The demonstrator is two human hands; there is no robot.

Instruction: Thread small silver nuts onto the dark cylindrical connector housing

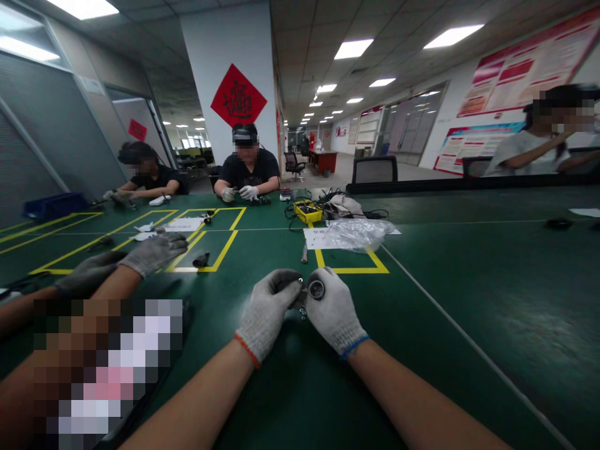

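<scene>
My right hand point(334, 309), in a white knit glove with a blue cuff edge, is closed around a dark cylindrical part point(316, 289). Its round, hollow end faces up toward me. Close beside it, my left hand point(269, 309), gloved with an orange cuff edge, has thumb and fingers pinched together. A tiny shiny bit point(300, 280) shows at those fingertips, too small to name. Between the two hands, several small metal rings or nuts point(302, 314) appear over the green table. A slim grey metal piece point(304, 252) lies just beyond my hands.
At the left, a co-worker's gloved hand point(154, 250) reaches over the table near a dark fitting point(201, 259). Ahead lie a clear plastic bag point(359, 234) and a yellow bin point(308, 212) among cables. Yellow tape point(356, 270) marks the green tabletop point(445, 262). Other people sit around it.
</scene>
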